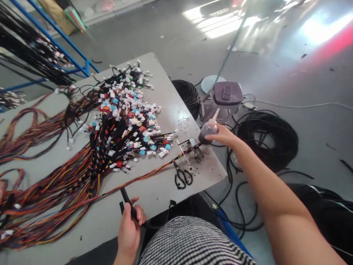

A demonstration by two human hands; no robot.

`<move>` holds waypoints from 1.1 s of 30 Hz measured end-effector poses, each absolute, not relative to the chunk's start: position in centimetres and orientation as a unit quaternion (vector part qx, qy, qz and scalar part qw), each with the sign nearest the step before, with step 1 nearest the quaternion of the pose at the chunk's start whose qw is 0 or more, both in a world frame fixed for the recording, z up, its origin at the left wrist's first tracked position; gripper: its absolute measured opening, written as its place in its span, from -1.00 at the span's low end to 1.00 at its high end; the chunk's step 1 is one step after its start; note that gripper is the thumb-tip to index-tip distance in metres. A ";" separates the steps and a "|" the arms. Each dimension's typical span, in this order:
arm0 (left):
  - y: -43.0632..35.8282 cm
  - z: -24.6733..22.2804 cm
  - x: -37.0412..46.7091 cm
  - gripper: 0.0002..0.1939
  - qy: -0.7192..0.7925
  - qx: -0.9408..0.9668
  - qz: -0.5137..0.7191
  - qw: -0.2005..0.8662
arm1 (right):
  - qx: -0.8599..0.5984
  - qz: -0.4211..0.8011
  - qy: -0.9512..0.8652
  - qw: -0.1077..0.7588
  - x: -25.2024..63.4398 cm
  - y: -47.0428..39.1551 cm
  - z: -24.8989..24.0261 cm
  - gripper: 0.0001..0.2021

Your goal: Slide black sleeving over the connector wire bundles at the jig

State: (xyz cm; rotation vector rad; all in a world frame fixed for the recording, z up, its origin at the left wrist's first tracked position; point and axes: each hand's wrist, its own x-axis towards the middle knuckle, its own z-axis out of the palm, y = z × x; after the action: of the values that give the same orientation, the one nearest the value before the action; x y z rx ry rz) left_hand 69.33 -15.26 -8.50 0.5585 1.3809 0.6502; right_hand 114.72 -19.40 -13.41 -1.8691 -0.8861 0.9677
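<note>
My left hand [130,226], near the front edge of the table, has its fingers wrapped round a black tube [126,195]. My right hand [224,135] is closed on a squeeze bottle [209,129] with a pale pointed nozzle and a dark lower part, at the table's right edge. A thin bundle of orange, yellow and dark wires [150,170] runs across the table towards the bottle, over a small metal fixture [196,151]. Black-handled scissors [182,177] lie just below this bundle.
Thick wire harnesses [59,167] with many white, blue and red connectors [135,110] cover much of the table [158,79]. Beyond its right edge are a purple stool [227,92] and black tubing coils [268,138]. A blue rack [68,48] stands at upper left.
</note>
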 end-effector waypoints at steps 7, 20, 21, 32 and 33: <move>-14.7 -8.0 71.9 -0.43 0.622 0.306 0.263 0.671 | -0.736 0.533 -0.302 0.289 109.3 -31.3 -15.5 -0.53; -16.4 -7.3 70.5 -0.48 0.618 0.356 0.277 0.644 | -0.769 0.515 -0.300 0.232 107.5 -28.8 -19.7 -0.64; -16.5 -7.4 70.4 -0.48 0.618 0.355 0.277 0.644 | -0.771 0.512 -0.300 0.231 107.5 -28.8 -19.8 -0.65; -16.9 -7.6 70.6 -0.50 0.629 0.350 0.277 0.636 | -0.793 0.489 -0.295 0.214 107.6 -28.4 -19.7 -0.70; -16.9 -7.6 70.7 -0.50 0.629 0.352 0.277 0.635 | -0.793 0.487 -0.301 0.208 107.7 -28.3 -19.5 -0.70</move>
State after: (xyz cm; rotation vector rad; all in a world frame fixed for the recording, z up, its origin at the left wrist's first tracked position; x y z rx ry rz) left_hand 70.69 -16.94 -7.62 0.8048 1.4369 0.6331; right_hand 107.65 -28.34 -19.54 -2.2066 -0.8389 1.3550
